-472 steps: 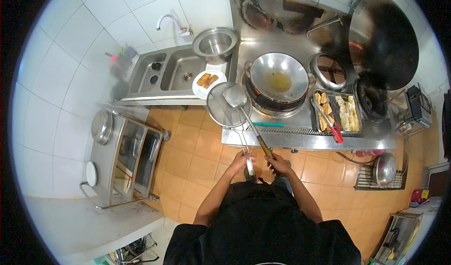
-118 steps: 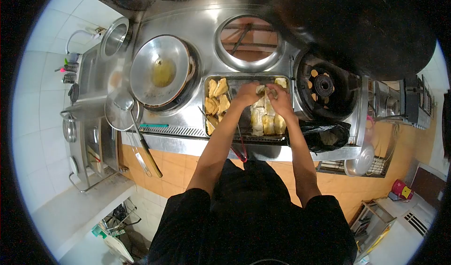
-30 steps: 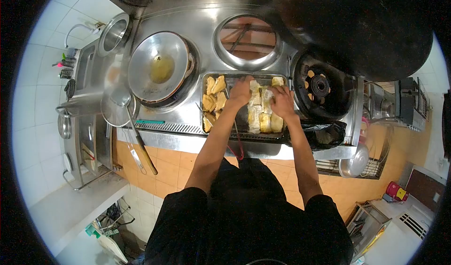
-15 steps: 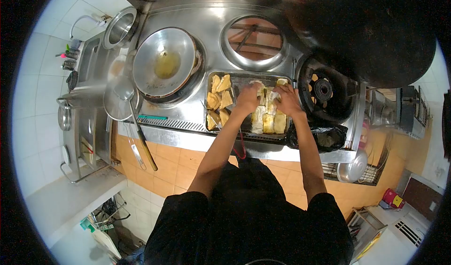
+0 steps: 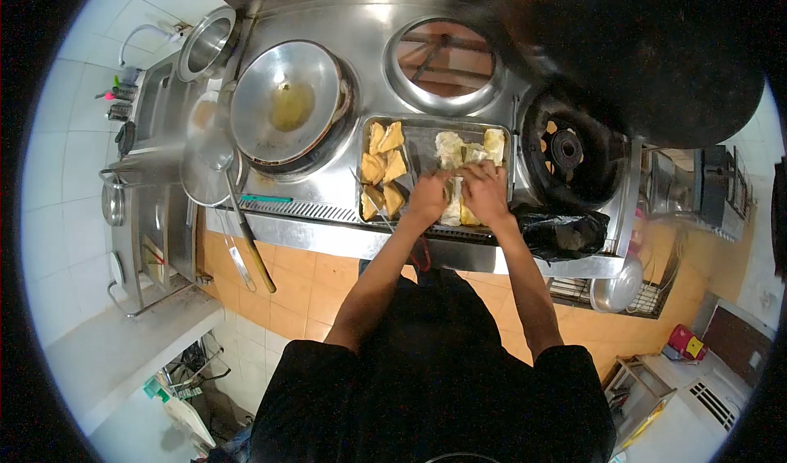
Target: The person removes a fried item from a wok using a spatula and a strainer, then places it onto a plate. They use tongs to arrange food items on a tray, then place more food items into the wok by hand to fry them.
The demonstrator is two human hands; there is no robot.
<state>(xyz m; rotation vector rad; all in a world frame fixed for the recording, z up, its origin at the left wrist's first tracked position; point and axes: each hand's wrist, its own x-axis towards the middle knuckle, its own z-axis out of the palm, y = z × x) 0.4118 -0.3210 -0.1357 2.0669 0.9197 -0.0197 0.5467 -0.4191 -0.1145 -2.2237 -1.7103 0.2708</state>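
A metal tray [image 5: 434, 121] rests on the steel stove top in front of me. Along its left side lie several golden fried triangles [image 5: 394, 165]. Pale, whitish-yellow rolled food pieces [image 5: 448, 149] fill much of the right side. My left hand [image 5: 428, 198] is over the inner edge of these rolls, its fingers curled down at one of them. Close beside it, my right hand [image 5: 485, 191] bends its fingers onto the same rolls. Both sets of fingertips nearly meet over the middle of the group, and the hands partly cover the pieces there.
A wok [image 5: 283, 139] with some yellow oil sits left of the tray. A burner [image 5: 566, 153] and a crumpled black plastic bag [image 5: 566, 235] are on the right. Behind is a round stove opening [image 5: 445, 61]. A long-handled ladle [image 5: 252, 246] overhangs the front edge.
Both hands have shifted toward the tray's front edge and closer together. The rolls at the back, covered before, now show. Several rolls near the front are now hidden under the hands.
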